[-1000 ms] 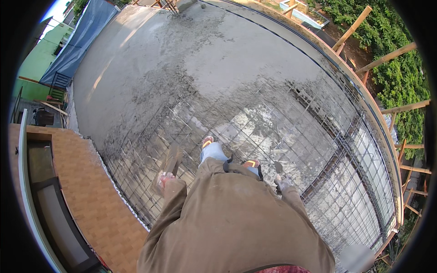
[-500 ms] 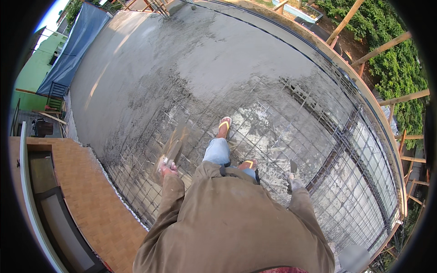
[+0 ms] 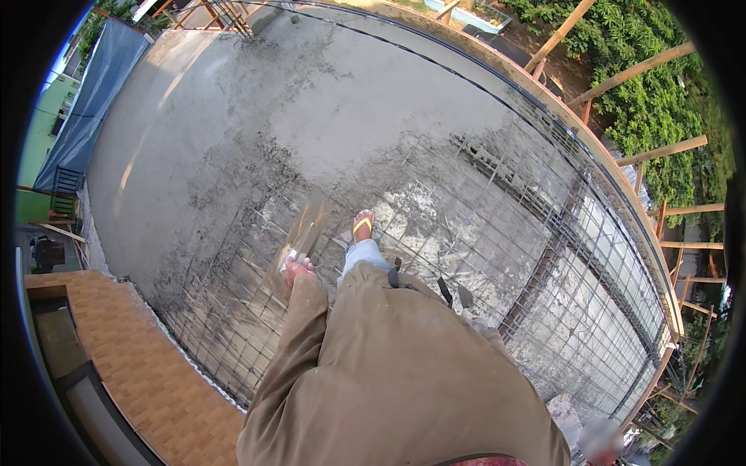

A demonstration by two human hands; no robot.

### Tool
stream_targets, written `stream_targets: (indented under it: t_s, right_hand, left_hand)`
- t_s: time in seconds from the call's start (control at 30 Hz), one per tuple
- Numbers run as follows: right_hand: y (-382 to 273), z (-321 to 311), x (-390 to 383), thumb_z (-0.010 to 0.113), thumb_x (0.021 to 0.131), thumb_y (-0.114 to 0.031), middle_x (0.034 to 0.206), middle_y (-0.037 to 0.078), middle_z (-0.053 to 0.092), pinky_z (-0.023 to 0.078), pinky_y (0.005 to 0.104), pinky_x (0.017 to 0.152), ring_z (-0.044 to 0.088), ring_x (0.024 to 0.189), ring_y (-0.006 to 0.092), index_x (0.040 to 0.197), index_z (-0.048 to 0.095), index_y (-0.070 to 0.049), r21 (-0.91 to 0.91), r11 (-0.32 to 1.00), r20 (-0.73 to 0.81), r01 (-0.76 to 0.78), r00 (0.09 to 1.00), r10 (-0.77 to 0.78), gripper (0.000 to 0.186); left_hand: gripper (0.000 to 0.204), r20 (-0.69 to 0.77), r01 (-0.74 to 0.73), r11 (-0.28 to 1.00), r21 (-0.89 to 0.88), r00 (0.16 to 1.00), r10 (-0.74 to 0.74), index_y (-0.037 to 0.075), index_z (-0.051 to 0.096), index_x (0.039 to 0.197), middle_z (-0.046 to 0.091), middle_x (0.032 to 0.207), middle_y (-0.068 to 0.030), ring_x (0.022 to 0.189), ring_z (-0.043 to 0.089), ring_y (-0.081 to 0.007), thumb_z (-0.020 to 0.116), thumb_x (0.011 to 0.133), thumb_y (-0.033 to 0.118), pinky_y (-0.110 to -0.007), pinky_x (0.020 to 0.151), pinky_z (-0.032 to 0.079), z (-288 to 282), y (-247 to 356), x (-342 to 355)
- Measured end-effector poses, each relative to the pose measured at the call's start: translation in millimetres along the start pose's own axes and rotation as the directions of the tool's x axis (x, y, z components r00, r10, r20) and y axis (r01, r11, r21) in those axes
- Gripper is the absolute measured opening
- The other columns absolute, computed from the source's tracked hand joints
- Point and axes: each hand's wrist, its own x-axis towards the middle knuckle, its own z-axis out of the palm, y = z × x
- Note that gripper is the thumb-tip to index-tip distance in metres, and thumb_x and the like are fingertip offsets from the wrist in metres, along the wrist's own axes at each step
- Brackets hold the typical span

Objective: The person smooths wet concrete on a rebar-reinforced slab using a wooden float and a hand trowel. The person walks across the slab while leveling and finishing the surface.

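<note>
At the near edge, a loose brown fabric garment (image 3: 412,380) fills the middle, its left sleeve reaching out farther than the right. The right hand (image 3: 477,320), partly hidden beyond the garment, appears closed on the handle of a small trowel with a dark grey metal blade (image 3: 465,296); the blade points far and slightly left. The left hand (image 3: 298,268) is gripping the pale handle of a long, flat, brownish float (image 3: 306,225). This float, blurred, lies just beyond the left hand, its long axis running from near left to far right at a steep slant, so its free end points away from the body. The left hand is much the nearer to it; the right is well apart, across the legs. Whether its underside touches anything, I cannot tell. Just to its right is a foot in a yellow-strapped sandal (image 3: 363,224). Beneath and around lies a grid of thin dark steel bars (image 3: 233,311), with an orange-brown tiled ledge (image 3: 148,342) to the left. Farther off spreads smooth wet grey concrete (image 3: 342,101), bounded on the right by a curved wooden form board (image 3: 614,167).
</note>
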Motion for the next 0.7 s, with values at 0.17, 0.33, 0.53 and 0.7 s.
stream_targets:
  t_s: [0.17,0.33,0.53,0.7]
  right_hand:
    - [24,3,25,0.070,0.088,-0.039,0.067,0.007,0.059,0.049,0.0393,0.049,0.059,0.055,0.0216,0.090,0.066,-0.003,-0.066,0.997,0.028,0.036,0.999,-0.035,0.036]
    - [10,-15,13,0.070,0.087,-0.042,0.067,0.006,0.059,0.048,0.0385,0.049,0.059,0.055,0.0207,0.086,0.067,-0.003,-0.012,0.991,0.013,0.135,0.991,-0.134,0.039]
    - [-8,-27,9,0.070,0.087,-0.037,0.066,0.003,0.057,0.050,0.0365,0.049,0.056,0.053,0.0167,0.109,0.063,-0.002,-0.013,0.999,-0.057,0.033,0.998,-0.034,0.042]
    - [2,-22,28,0.065,0.085,-0.046,0.083,0.020,0.072,0.055,0.0435,0.072,0.072,0.075,0.0302,0.108,0.069,0.004,-0.289,0.956,0.029,0.056,0.998,-0.050,0.054]
  left_hand:
    - [0.038,0.039,0.019,1.000,-0.007,0.999,-0.019,0.008,0.061,0.118,0.066,0.099,-0.0126,0.066,0.064,-0.0195,0.067,0.087,0.030,-0.028,0.049,0.045,-5,-5,9]
    - [0.038,-0.019,0.031,1.000,0.005,0.999,-0.031,0.009,0.061,0.118,0.066,0.094,-0.0111,0.069,0.064,-0.0194,0.063,0.089,0.034,-0.029,0.051,0.047,-33,-13,14]
    - [0.043,-0.039,0.017,0.998,-0.058,0.999,-0.020,0.009,0.062,0.118,0.066,0.092,-0.0101,0.073,0.065,-0.0182,0.061,0.089,0.041,-0.028,0.055,0.050,-111,-35,34]
    - [0.039,0.133,0.170,0.979,-0.114,0.979,-0.155,0.018,0.062,0.122,0.067,0.102,-0.0065,0.078,0.066,-0.0174,0.060,0.090,0.040,-0.027,0.058,0.052,-174,-34,68]
